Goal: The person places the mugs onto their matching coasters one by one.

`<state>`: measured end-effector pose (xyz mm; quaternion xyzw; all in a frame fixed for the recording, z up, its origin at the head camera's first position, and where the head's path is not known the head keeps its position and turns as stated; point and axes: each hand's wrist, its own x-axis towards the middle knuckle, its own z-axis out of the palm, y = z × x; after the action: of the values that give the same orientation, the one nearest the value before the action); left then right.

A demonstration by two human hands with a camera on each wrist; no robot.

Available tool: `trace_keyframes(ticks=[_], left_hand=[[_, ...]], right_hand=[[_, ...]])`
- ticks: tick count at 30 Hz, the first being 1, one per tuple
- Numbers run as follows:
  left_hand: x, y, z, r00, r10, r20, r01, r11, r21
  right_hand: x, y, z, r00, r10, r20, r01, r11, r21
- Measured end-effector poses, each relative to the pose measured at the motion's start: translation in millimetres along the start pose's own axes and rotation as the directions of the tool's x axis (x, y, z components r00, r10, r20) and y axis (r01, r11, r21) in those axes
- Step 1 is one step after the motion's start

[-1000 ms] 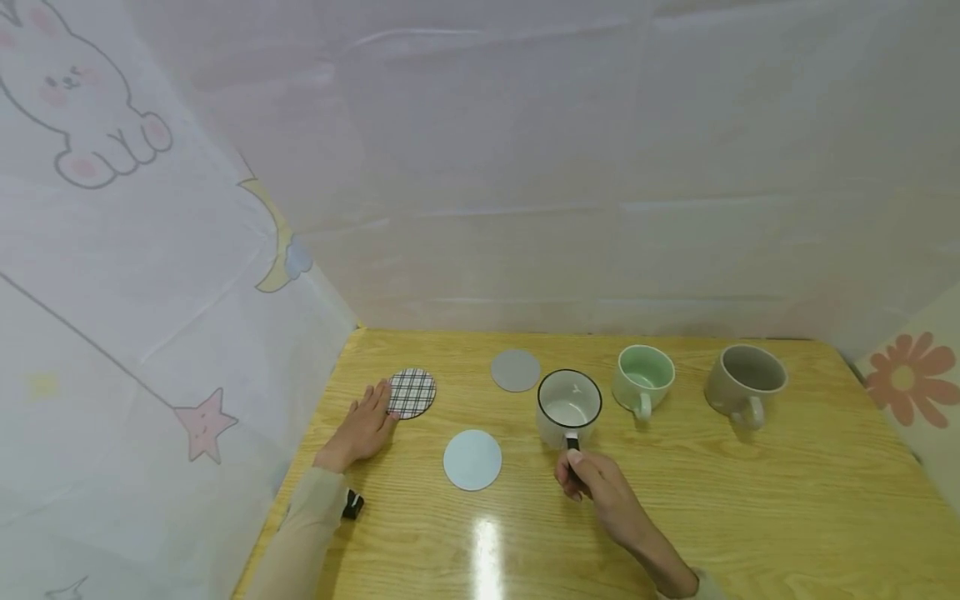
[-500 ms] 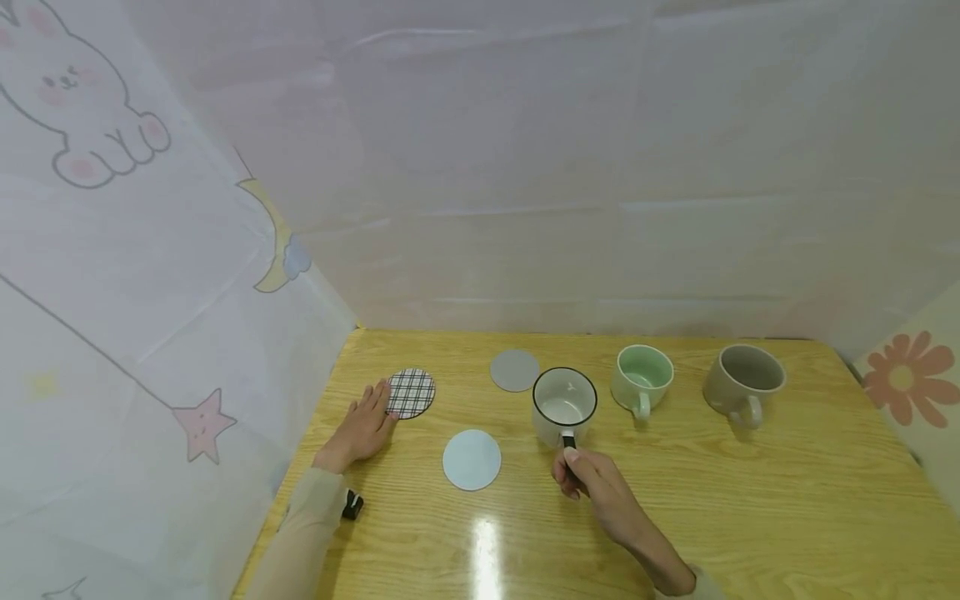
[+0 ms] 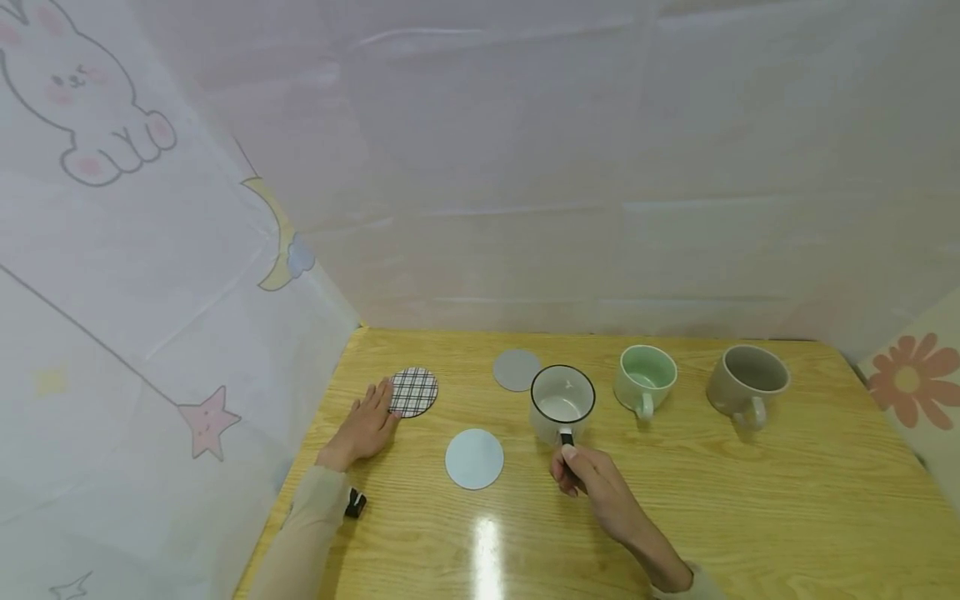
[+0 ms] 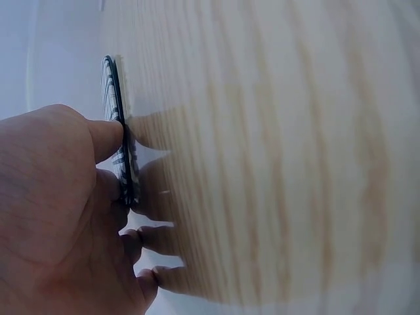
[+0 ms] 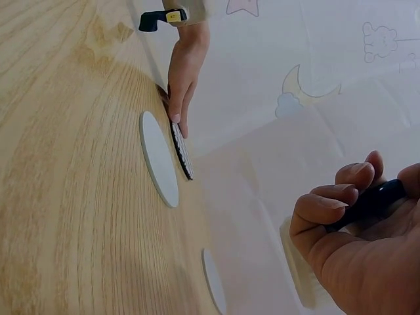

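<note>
In the head view my right hand point(image 3: 603, 492) grips the black handle point(image 5: 374, 203) of a white mug point(image 3: 562, 408) with a black rim, which stands upright right of the middle. The right wrist view shows those fingers curled round the handle, with the mug's body mostly hidden. My left hand point(image 3: 365, 425) lies at the left edge of a round plaid coaster point(image 3: 414, 392), fingers fairly straight. Thumb and fingers touch the coaster's edge in the left wrist view, and other fingertips rest on the table. A pale blue round coaster point(image 3: 474, 459) and a grey one point(image 3: 517, 369) lie between the hands and beyond.
A light green mug point(image 3: 645, 379) stands right of the white mug. Farther right is a grey-beige mug point(image 3: 747, 383), its handle facing me. The wooden table point(image 3: 750, 500) ends at cloth walls point(image 3: 480, 208) behind and to the left.
The white mug has shifted slightly left and away from me, carried by my right hand. My left hand stays at the plaid coaster.
</note>
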<state>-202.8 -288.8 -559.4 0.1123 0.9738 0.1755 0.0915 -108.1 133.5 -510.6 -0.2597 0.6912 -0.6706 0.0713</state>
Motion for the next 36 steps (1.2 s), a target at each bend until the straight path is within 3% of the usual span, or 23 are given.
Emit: trace_keyframes(ticks=[16, 24, 36], left_hand=[[-0.3, -7.1, 9.0, 1.000, -0.020, -0.014, 0.020, 1.000, -0.016], [4.0, -21.2, 19.6, 0.999, 0.009, -0.034, -0.010, 0.999, -0.047], [7.2, -25.5, 23.5, 1.000, 0.024, -0.015, -0.025, 0.995, -0.093]], right_hand=[[3.6, -3, 6, 1.000, -0.017, -0.002, 0.017, 0.999, -0.034], [5.4, -3, 8, 1.000, -0.021, -0.001, 0.021, 0.999, -0.050], [11.3, -6, 9, 1.000, -0.027, -0.001, 0.027, 0.998, -0.065]])
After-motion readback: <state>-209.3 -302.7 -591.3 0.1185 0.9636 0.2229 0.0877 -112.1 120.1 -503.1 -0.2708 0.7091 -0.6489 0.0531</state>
